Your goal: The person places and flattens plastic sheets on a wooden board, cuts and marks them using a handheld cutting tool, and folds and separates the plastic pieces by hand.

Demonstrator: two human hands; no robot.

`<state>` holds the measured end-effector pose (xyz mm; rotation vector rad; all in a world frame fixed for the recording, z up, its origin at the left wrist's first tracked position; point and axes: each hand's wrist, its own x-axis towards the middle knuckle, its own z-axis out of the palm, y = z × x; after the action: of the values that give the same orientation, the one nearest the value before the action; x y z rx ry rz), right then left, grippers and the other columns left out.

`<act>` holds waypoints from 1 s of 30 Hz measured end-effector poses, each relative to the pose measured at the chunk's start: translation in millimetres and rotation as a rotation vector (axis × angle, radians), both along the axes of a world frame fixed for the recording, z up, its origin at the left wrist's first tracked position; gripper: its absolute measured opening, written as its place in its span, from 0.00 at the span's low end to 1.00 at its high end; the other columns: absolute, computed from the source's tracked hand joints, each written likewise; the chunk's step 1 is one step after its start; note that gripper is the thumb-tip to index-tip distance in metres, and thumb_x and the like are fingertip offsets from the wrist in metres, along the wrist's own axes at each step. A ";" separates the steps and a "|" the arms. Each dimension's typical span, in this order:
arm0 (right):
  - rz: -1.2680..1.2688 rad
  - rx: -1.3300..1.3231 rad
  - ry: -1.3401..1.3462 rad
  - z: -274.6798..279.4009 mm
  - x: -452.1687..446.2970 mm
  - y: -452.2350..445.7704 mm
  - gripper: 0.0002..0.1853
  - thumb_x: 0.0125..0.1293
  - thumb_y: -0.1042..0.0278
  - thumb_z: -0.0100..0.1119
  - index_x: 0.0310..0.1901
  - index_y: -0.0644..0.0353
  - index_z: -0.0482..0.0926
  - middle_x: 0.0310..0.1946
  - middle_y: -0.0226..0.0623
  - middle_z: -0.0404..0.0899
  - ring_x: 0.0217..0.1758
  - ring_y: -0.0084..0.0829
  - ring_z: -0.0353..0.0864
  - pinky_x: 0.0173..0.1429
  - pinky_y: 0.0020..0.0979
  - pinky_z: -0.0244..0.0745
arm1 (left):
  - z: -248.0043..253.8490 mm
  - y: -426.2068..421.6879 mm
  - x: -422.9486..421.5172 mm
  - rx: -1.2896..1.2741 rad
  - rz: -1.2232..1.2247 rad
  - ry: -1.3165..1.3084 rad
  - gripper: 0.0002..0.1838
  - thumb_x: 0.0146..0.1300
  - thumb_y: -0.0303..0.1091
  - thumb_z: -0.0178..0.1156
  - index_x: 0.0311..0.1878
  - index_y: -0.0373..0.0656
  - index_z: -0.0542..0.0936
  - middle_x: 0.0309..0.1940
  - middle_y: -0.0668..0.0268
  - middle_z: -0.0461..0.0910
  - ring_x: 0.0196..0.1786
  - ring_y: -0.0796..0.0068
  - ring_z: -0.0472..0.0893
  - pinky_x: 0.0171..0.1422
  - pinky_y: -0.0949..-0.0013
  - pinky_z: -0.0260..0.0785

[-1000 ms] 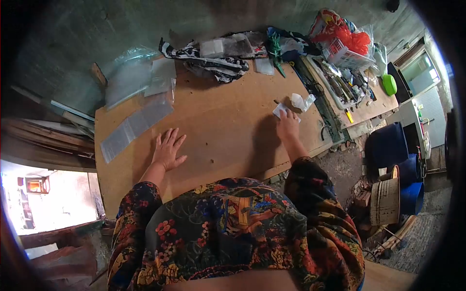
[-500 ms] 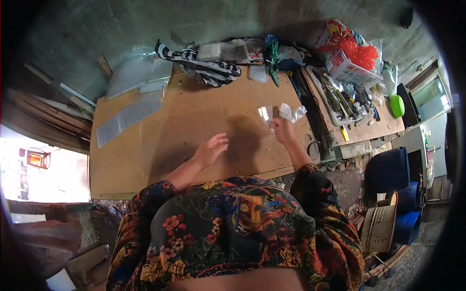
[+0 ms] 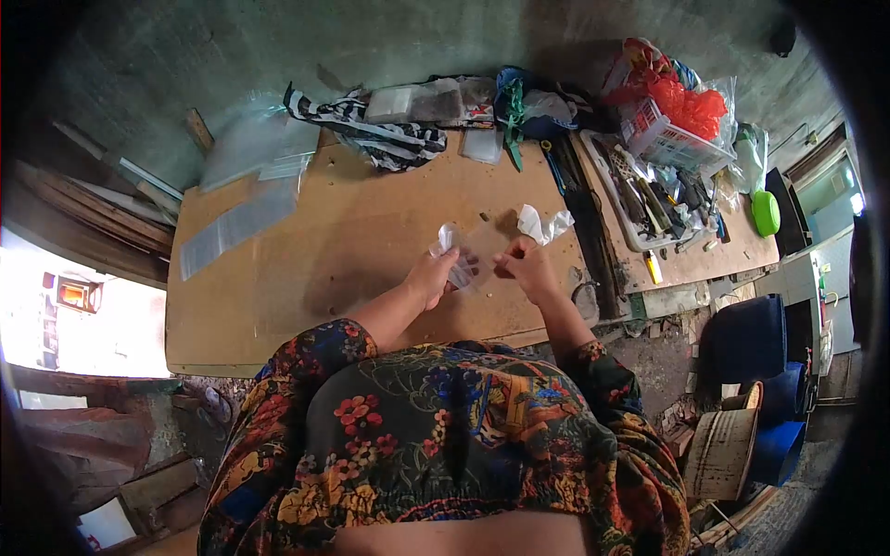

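Observation:
My left hand (image 3: 434, 278) grips a small piece of clear plastic film (image 3: 446, 237) over the wooden tabletop (image 3: 371, 213). Some of its fingers show through the film. To its right, my right hand (image 3: 530, 267) is closed in a pinch close to the film's right side. What it pinches, if anything, is too faint to make out. Just beyond my right hand lies a crumpled white paper-like piece (image 3: 545, 225). A strip of clear plastic bags or sheets (image 3: 236, 229) lies at the table's left.
Stacked clear sheets (image 3: 255, 148) stand at the back left. Along the back lie a black-and-white striped cloth (image 3: 389, 144) and wrapped packs (image 3: 431, 102). At right are a tray of tools (image 3: 649, 199), a white basket (image 3: 667, 134) with red bags and a green case (image 3: 766, 213).
My left hand has moved right and taken hold of the plastic film that my right hand held. My right hand has come slightly nearer to me, and both hands are closer together.

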<state>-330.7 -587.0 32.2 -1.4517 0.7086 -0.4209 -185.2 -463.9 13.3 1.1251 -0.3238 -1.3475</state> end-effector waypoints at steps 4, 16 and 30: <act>-0.249 0.222 -0.103 -1.4 -18.1 -28.6 0.07 0.58 0.73 0.55 0.28 0.58 0.66 0.27 0.34 0.75 0.26 0.27 0.77 0.31 0.30 0.75 | -3.3 -14.8 -3.7 0.162 -0.037 0.015 0.15 0.64 0.45 0.47 0.48 0.47 0.70 0.38 0.68 0.76 0.37 0.74 0.77 0.39 0.71 0.71; -0.136 0.597 -0.497 39.9 -11.9 -7.0 0.16 0.60 0.75 0.52 0.50 0.55 0.66 0.39 0.34 0.76 0.41 0.30 0.78 0.37 0.27 0.75 | 25.2 -23.8 -17.2 -0.101 0.132 -0.862 0.20 0.59 0.46 0.53 0.42 0.36 0.70 0.36 0.64 0.75 0.39 0.73 0.75 0.45 0.70 0.66; -0.124 0.587 -0.410 25.3 37.8 38.0 0.04 0.60 0.69 0.55 0.31 0.54 0.70 0.31 0.33 0.77 0.31 0.25 0.75 0.32 0.25 0.70 | 63.5 35.9 24.5 0.018 -0.020 -0.785 0.13 0.65 0.36 0.46 0.34 0.37 0.75 0.26 0.69 0.77 0.30 0.81 0.76 0.35 0.77 0.67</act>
<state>-292.8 -549.1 57.5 -0.7402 0.5285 -0.5335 -160.7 -428.0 76.8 1.6388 -0.8892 -0.8710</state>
